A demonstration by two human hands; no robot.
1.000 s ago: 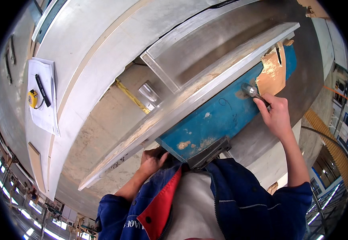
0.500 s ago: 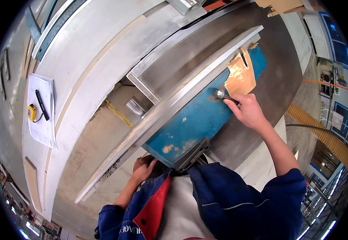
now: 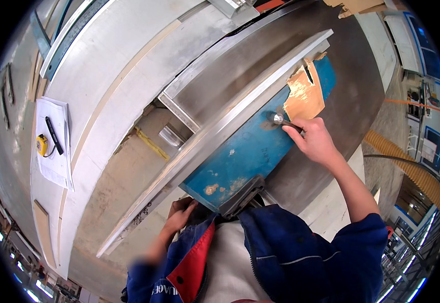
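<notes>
My right hand (image 3: 315, 140) is closed round a dark handle (image 3: 294, 125) with a shiny rounded metal end (image 3: 278, 118). That end is over a blue painted metal surface (image 3: 245, 154), scuffed and chipped in places; whether it is fixed there I cannot tell. Just beyond my fingers, a torn piece of brown cardboard (image 3: 303, 96) lies on the blue surface. My left hand (image 3: 180, 214) is low, close to my jacket, with its fingers curled at a dark object I cannot make out. Between my hands, near my chest, is a black bracket-like part (image 3: 242, 196).
A long pale metal bar (image 3: 220, 136) runs diagonally along the blue surface. Behind it are a grey metal plate (image 3: 220, 76) and a metal block (image 3: 172, 136). Papers (image 3: 53, 164) with a yellow tape measure (image 3: 41, 145) and a black marker (image 3: 54, 135) lie left. A ribbed yellow hose (image 3: 407, 164) hangs right.
The view has shifted very slightly. Both hands keep nearly the same places, and the right one still grips the dark handle.
</notes>
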